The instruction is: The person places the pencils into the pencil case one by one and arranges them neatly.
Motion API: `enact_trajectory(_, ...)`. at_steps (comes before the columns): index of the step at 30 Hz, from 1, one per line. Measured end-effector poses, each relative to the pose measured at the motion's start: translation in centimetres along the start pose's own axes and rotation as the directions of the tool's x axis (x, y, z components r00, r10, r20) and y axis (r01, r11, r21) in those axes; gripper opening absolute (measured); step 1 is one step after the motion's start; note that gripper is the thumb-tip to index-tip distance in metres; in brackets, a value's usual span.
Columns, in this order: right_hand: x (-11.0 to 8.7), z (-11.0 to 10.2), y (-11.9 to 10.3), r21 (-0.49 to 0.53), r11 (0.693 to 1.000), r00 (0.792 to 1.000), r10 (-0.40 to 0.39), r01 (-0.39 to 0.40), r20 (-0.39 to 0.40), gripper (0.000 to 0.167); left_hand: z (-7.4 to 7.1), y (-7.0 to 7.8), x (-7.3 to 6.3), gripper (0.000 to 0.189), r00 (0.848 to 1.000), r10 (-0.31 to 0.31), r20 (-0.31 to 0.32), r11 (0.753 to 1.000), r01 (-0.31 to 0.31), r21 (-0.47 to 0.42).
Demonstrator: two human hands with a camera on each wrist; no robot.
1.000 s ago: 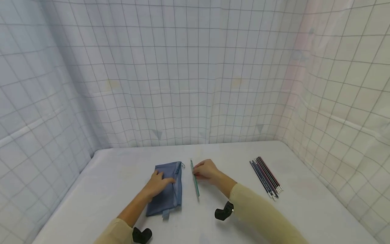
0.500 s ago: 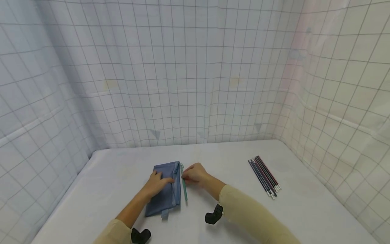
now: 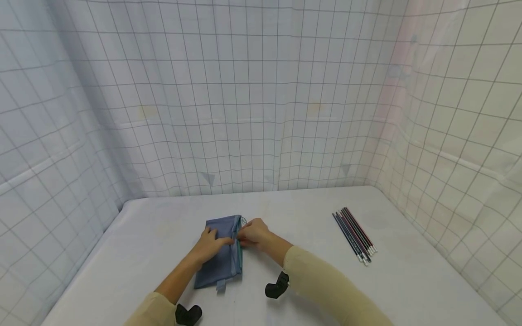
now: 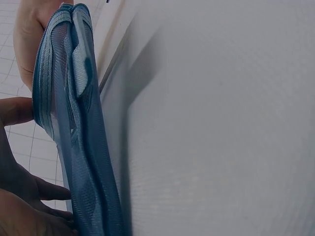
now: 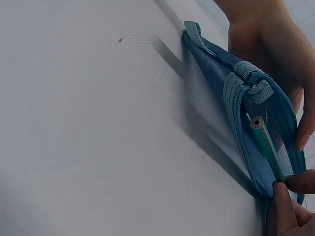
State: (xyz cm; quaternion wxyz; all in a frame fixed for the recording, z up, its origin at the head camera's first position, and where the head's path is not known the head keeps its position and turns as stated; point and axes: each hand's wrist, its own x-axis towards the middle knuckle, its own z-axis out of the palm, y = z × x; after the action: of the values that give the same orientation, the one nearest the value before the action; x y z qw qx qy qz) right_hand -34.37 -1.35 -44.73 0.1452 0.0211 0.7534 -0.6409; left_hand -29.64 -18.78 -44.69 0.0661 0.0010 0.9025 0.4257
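Note:
A blue mesh zippered pencil case (image 3: 218,269) lies on the white table, its mouth along the right side gaping in the right wrist view. My left hand (image 3: 207,248) rests on top of the case, with the thumb touching the upper zipper edge. At the mouth, my right hand (image 3: 253,232) pinches a green pencil (image 5: 268,148) between thumb and fingers. The pencil lies lengthwise between the two zipper edges, its flat unsharpened end with a dark core facing the right wrist camera. How deep it sits is hard to tell.
Several dark pencils with white ends (image 3: 355,235) lie side by side at the table's right. White grid-patterned curtains (image 3: 244,136) stand behind and at both sides of the table (image 3: 155,240). A black wrist camera (image 3: 277,286) hangs below the right sleeve.
My right hand has moved left with the green pencil, from beside the pencil case to its mouth. The left hand has stayed on the case.

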Motion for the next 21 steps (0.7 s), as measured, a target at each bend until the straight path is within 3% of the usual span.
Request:
enact_trajectory(9,0.1,0.7,-0.2,-0.044,0.999,1.000,-0.019,0.019,0.008,0.009,-0.1,0.1,0.0,0.097,1.000,-0.014,0.004,1.000,0.014,0.005)
enact_trajectory(16,0.2,-0.2,-0.8,0.087,0.996,0.992,0.024,-0.035,0.123,0.017,0.0,0.2,0.1,0.095,1.000,-0.018,0.005,1.000,0.018,0.008)
enact_trajectory(21,0.1,-1.1,-1.0,0.099,0.993,0.988,0.042,-0.057,0.146,0.022,0.2,0.2,0.2,0.093,1.000,-0.015,-0.002,0.999,0.015,0.028)
